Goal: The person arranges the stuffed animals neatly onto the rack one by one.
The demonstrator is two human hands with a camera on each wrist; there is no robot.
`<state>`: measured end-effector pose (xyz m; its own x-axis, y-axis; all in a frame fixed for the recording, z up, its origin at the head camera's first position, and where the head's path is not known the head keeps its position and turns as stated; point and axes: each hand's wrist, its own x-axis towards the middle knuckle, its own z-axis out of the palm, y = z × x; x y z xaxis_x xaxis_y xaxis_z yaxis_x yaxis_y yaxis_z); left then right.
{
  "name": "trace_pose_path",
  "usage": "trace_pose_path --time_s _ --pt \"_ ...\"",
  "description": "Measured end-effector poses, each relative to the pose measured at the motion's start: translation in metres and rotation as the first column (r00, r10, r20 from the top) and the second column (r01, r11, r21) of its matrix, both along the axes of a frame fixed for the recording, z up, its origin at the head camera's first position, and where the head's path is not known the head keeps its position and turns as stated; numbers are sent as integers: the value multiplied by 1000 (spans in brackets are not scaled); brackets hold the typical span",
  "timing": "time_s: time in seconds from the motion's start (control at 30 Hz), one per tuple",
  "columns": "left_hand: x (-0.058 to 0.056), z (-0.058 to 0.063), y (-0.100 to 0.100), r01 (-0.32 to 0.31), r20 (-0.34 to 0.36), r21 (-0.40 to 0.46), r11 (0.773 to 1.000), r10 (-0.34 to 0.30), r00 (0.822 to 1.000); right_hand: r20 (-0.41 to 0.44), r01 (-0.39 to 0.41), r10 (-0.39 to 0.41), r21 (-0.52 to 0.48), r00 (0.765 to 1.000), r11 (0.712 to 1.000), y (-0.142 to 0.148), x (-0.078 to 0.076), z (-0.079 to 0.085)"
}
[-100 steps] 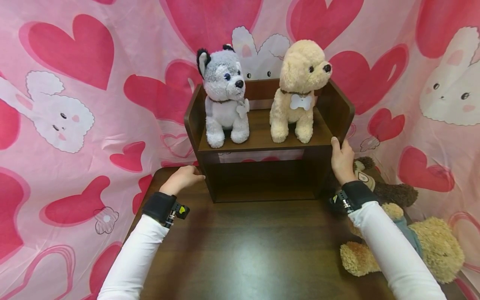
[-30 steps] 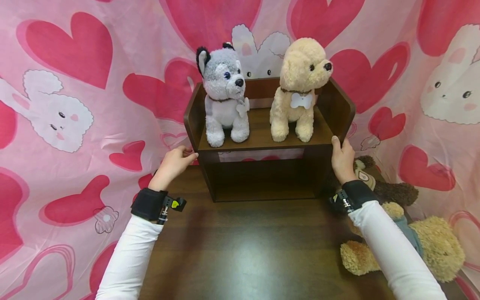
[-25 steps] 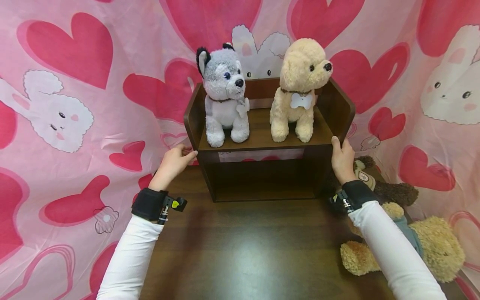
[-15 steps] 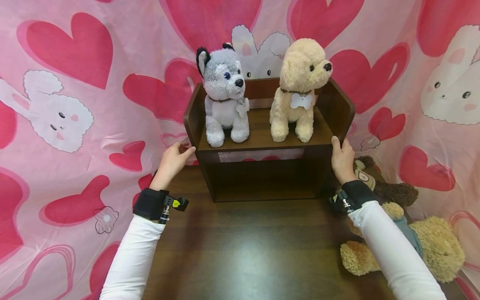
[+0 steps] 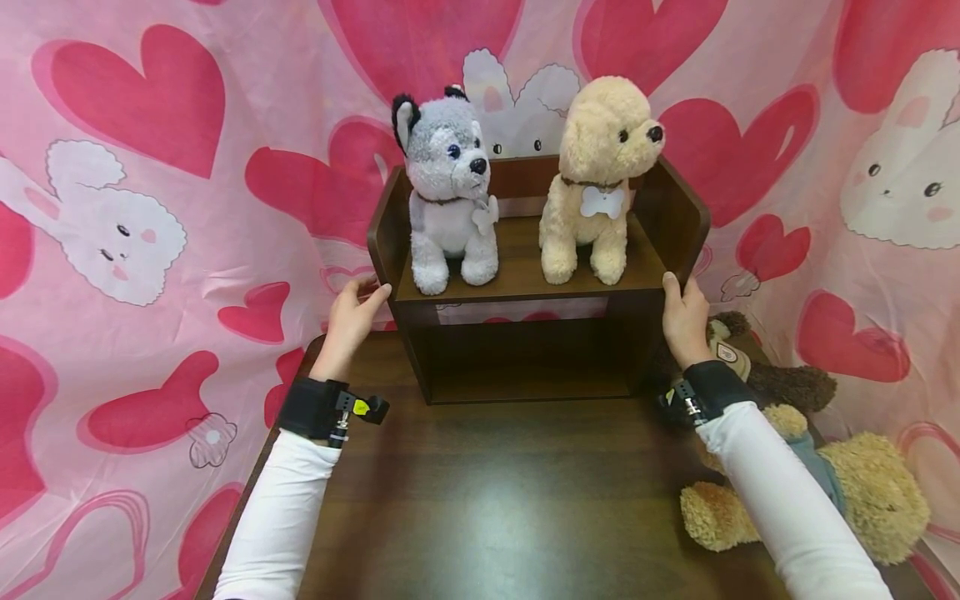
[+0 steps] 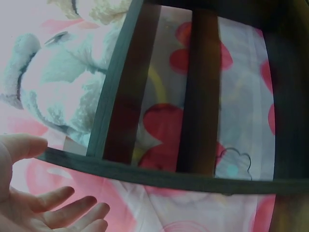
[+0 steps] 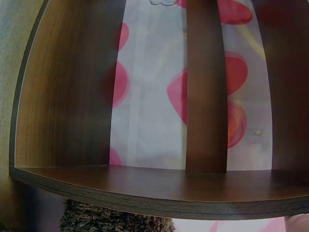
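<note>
Tabletop, dark brown wood grain (image 5: 495, 500). At right, one tan plush bear (image 5: 873, 492), lying partly behind the white right sleeve (image 5: 795, 500); farther back, one dark brown plush toy (image 5: 791, 387). Left hand (image 5: 349, 325): fingers loosely spread outside the side panel, thumb tip at its front edge. Right hand (image 5: 686, 323): pinching the opposite panel. Two-tier dark brown wooden shelf (image 5: 525, 293): upright on the tabletop, between the hands; probably stiff, fairly heavy, smooth; best held by both side panels. On its upper board, one grey-and-white plush husky (image 5: 453, 192) and one cream plush puppy (image 5: 596, 167), apart; likely soft, light, prone to topple. Behind: pink heart-and-rabbit fabric backdrop (image 5: 292, 67).
</note>
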<state>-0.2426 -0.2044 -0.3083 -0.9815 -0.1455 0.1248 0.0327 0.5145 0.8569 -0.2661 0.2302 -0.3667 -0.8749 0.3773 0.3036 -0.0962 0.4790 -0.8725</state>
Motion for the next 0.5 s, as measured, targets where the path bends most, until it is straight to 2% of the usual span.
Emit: trace_pose_path --time_s 0.2,0.5 --pt "-2 -2 7 -25 8 136 990 24 1000 5 4 -4 -6 1000 1000 0 1 1" --pt "-5 -7 14 -24 41 309 951 12 999 10 -9 9 -10 1000 1000 0 1 1"
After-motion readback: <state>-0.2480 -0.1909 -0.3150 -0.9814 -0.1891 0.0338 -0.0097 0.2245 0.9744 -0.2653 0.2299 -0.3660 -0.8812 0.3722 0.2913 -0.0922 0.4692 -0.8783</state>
